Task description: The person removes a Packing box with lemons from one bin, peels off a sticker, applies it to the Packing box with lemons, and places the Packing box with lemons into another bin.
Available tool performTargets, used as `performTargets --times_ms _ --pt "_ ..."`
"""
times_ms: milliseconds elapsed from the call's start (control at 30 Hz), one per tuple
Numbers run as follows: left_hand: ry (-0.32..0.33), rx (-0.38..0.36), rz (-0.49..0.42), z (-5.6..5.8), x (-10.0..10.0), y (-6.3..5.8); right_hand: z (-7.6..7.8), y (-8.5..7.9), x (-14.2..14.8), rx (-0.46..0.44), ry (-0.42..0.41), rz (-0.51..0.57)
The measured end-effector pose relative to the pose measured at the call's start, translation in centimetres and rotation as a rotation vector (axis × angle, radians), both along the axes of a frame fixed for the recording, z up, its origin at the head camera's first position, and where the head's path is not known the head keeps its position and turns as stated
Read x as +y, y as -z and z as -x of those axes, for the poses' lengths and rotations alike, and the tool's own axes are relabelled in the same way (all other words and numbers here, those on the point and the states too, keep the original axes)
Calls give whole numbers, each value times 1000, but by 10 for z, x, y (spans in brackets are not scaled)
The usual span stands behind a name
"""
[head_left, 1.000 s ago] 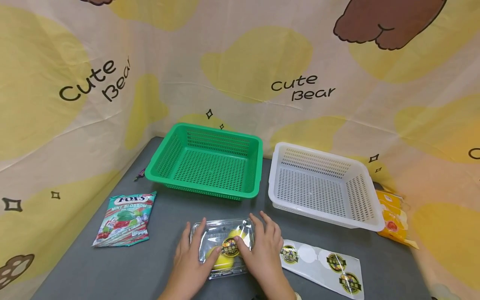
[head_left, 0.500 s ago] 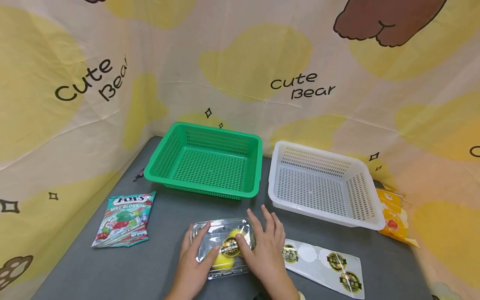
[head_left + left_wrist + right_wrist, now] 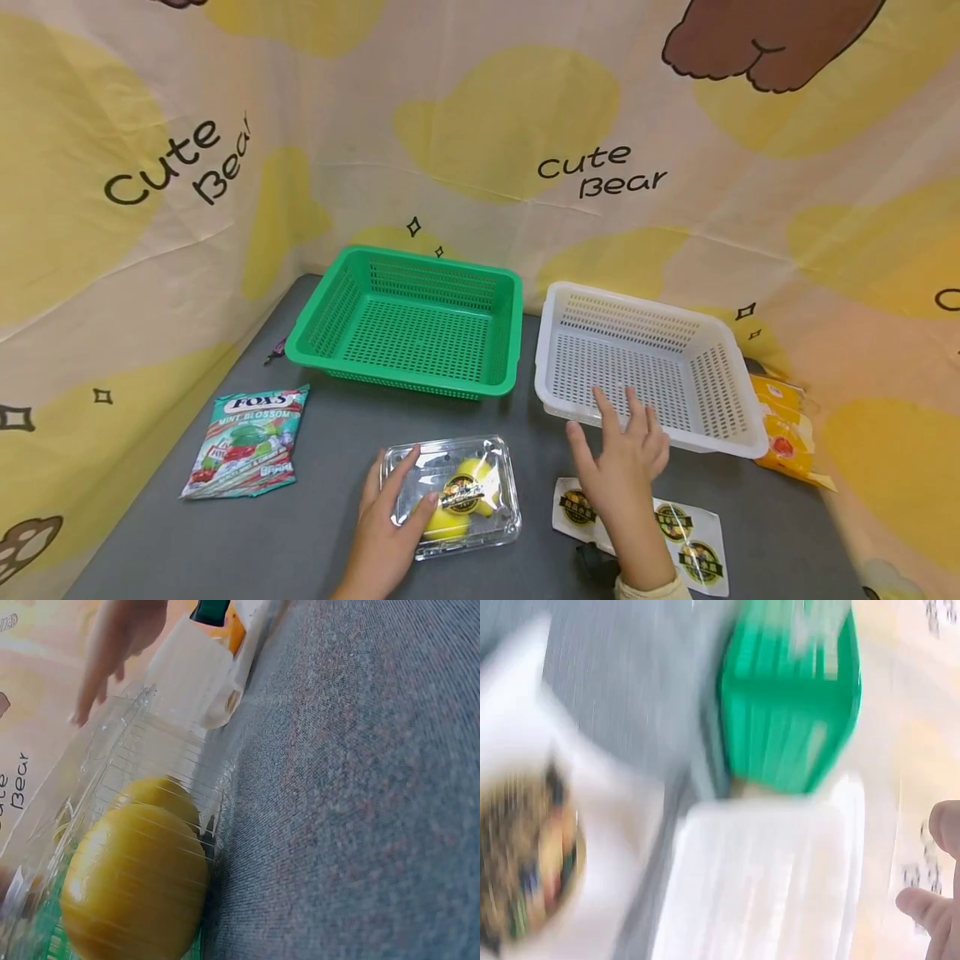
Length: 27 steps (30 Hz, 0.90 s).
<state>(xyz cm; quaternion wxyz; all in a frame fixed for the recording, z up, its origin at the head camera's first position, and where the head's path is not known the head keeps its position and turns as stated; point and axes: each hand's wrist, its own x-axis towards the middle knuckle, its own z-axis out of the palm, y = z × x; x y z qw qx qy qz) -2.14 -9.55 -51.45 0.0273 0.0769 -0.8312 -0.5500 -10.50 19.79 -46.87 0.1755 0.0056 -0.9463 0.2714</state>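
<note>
A clear plastic clamshell box (image 3: 491,521) holding yellow lemons (image 3: 447,525) lies on the grey table, a round black-and-gold sticker (image 3: 462,493) on its lid. My left hand (image 3: 386,521) rests on the box's left side, its thumb and index finger lying straight on the lid. In the left wrist view, the lemons (image 3: 135,885) show through the box wall. My right hand (image 3: 626,467) is raised with spread fingers and holds nothing. It hovers above the sticker sheet (image 3: 693,533), hiding its middle, near the front rim of the white basket (image 3: 652,367).
A green basket (image 3: 405,379) stands at the back, left of the white one. To the left lies a teal FOX'S candy bag (image 3: 247,442). An orange packet (image 3: 783,433) sits beside the white basket's right side. Patterned cloth (image 3: 465,125) hangs behind the table.
My right hand has left the box's right side and moved right, over the sticker sheet. My left hand and the box have stayed in place.
</note>
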Motion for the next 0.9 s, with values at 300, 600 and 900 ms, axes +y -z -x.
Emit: performTargets --times_ms 300,600,900 --pt "2 15 4 0 1 -1 11 -7 74 -96 210 34" --pt "-1 16 -15 -1 0 -4 20 -3 125 -241 320 74" --pt "6 43 -26 0 -2 -3 24 6 135 -257 381 122"
